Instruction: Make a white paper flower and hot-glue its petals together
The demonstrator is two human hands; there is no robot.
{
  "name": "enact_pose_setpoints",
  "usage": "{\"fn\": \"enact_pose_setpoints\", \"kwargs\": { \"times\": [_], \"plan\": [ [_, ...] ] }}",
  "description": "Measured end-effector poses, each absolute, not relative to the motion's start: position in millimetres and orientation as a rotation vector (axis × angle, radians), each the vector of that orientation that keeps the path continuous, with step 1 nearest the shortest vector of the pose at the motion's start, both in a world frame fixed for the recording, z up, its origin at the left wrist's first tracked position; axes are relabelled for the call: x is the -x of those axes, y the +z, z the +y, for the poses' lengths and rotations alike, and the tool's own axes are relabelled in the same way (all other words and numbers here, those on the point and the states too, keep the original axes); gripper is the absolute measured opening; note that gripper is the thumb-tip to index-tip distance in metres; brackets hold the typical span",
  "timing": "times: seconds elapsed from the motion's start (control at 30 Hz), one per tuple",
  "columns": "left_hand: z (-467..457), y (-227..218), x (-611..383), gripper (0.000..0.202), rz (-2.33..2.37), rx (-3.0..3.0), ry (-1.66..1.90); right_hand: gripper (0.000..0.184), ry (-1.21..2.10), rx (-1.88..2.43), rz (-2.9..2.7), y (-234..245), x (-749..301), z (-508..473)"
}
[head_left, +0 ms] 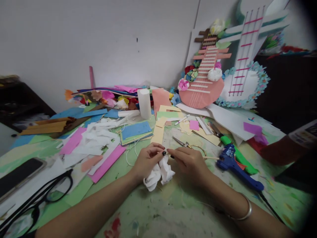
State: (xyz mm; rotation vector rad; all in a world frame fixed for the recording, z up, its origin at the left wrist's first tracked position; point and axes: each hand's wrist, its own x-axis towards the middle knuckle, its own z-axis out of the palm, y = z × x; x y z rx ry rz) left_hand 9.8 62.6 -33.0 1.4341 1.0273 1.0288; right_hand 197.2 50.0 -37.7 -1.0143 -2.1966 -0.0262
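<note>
Fingertips [159,149] of the left hand [148,161] and right hand [190,161] are pinched on the crumpled white tissue-paper wad [158,174] over the paint-stained green table [173,211], which is probably best kept bunched tight against the thin wooden stick [210,158].

Blue glue gun [235,165], scissors [180,142], white paper roll [144,103], black eyeglasses [47,195], phone [19,172]

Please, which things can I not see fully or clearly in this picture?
Head view:
white paper: top hidden by the left hand and right hand.
thin stick: mostly hidden under the right hand.
glasses: cut off by the bottom edge.
phone: cut off by the left edge.
</note>
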Motion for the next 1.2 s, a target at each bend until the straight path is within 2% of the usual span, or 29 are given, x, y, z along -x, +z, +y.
{"fn": "enact_pose_setpoints", "kwargs": {
  "times": [0.2, 0.57, 0.9, 1.2],
  "plan": [
    [60.9, -34.9, -8.6, 0.018, 1.037, -1.601, 1.023, 0.023, -0.057, 1.011, -2.12, -36.9, -197.0, 48.1],
    [64.2, -41.6, -6.1, 0.009, 1.009, -1.704, 1.159, 0.023, -0.116, 0.975, -2.114, -37.7, -198.1, 49.9],
    [61.6, -40.6, -4.0, 0.014, 1.027, -2.065, 1.146, 0.021, -0.195, 0.978, -2.102, -35.1, -196.8, 48.1],
    [57.2, -40.2, -6.6, 0.01, 1.028, -2.205, 1.198, 0.02, 0.003, 1.116, -2.179, -28.9, -196.0, 45.9]
  ]
}}
